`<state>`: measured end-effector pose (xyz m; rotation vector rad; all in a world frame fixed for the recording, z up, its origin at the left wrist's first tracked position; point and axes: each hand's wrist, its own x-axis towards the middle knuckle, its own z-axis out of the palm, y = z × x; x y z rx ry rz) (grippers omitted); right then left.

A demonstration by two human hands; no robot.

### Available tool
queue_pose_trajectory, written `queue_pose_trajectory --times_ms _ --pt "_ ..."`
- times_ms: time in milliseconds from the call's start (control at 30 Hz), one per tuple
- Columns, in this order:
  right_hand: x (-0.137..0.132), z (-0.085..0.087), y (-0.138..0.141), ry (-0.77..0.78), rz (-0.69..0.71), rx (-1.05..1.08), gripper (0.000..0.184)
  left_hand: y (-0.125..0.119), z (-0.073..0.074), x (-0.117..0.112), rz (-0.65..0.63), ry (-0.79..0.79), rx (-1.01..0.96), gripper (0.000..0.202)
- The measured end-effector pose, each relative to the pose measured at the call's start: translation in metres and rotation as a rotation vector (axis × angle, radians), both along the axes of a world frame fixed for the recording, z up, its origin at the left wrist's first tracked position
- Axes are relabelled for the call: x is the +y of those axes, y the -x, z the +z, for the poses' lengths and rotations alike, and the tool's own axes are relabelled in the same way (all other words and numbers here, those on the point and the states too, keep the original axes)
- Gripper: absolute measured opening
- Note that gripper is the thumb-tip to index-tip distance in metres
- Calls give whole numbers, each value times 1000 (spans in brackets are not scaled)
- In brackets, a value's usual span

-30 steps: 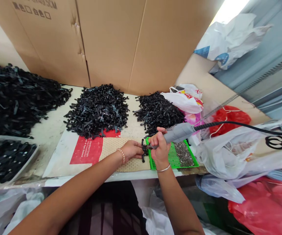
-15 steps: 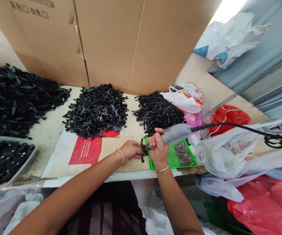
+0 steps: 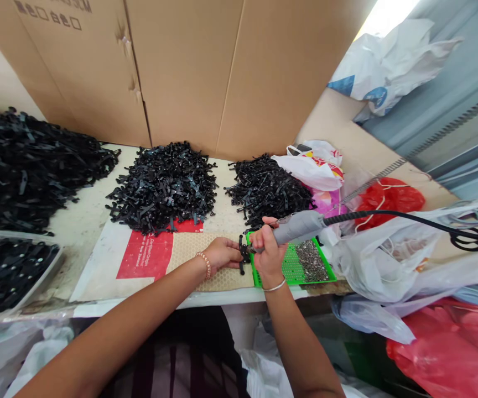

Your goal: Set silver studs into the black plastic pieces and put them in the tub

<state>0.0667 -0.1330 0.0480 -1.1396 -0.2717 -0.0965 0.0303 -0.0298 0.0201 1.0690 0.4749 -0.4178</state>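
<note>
Cardboard backs the pale table, where left grip pinches black part, right grip clasps grey tool.

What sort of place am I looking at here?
Probably a small assembly workshop: the bench bears heaps of black parts, a green tray holds small metal pieces, and the right hand grips a corded tool.

Slim black part, set front to back, grey corded power tool — slanted, tip at the part's middle
</note>
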Motion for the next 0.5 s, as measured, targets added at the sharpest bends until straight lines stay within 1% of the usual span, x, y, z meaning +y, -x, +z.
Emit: queue_pose_trajectory --times_ms 267,500 --pt "0 -3 2 42 28 -25 29 1 3 0 9 -12 5 15" --pt "-2 -13 -2 106 120 -62 28 1 4 0 0 -25 12 15"
